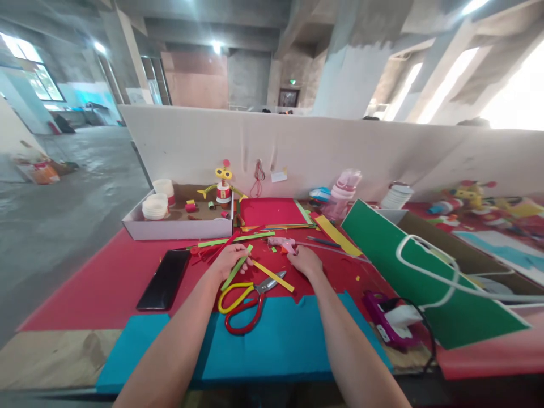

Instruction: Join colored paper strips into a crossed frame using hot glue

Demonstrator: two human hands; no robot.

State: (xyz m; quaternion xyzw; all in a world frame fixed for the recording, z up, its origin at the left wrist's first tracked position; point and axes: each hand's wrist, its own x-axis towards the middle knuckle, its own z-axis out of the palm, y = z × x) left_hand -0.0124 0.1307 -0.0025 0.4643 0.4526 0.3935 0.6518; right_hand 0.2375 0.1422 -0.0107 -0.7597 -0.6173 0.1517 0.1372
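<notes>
My left hand (230,262) is closed, pinching the end of a green paper strip (234,273). A yellow paper strip (274,276) runs from the same fingertips to the lower right, meeting the green one at an angle. The fingers of my right hand (306,262) are wrapped round the handle of a pink hot glue gun (283,243), whose nozzle points left. Just in front of my hands lie scissors (260,288) with one yellow and one red handle, blades apart, partly on a blue sheet (272,351). Part of the glue gun is hidden by my right hand.
A black phone (165,280) lies to the left. Behind it stands a white box (178,229) with cups and a toy robot figure (223,190). Red sheets (270,212) are stacked at the back. On the right are a green board (408,277) and a purple power strip (385,320) with cables.
</notes>
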